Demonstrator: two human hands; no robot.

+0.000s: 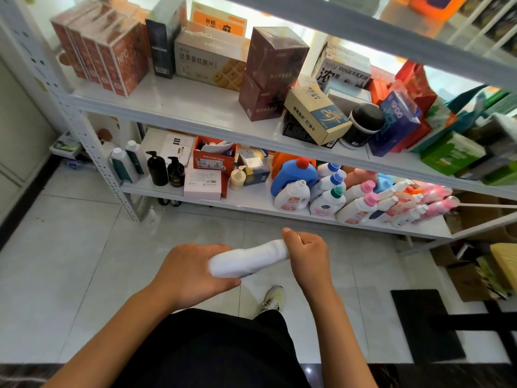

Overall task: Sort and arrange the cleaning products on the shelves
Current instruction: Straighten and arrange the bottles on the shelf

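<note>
Bare forearms, no sleeves in view; black garment [212, 348] at waist; pale lace-up sneaker [272, 299] with yellowish tint.

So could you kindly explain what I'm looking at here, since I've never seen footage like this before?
There is no machine: a person wears a camera on the head, looking down at their own arms. The left hand grips the body of a white bottle lying sideways, and the right hand is curled round its top end. In front stands a white shelving unit. Its upper shelf carries boxes; its lower shelf holds two black pump bottles, a blue jug and a cluster of white detergent bottles.
</note>
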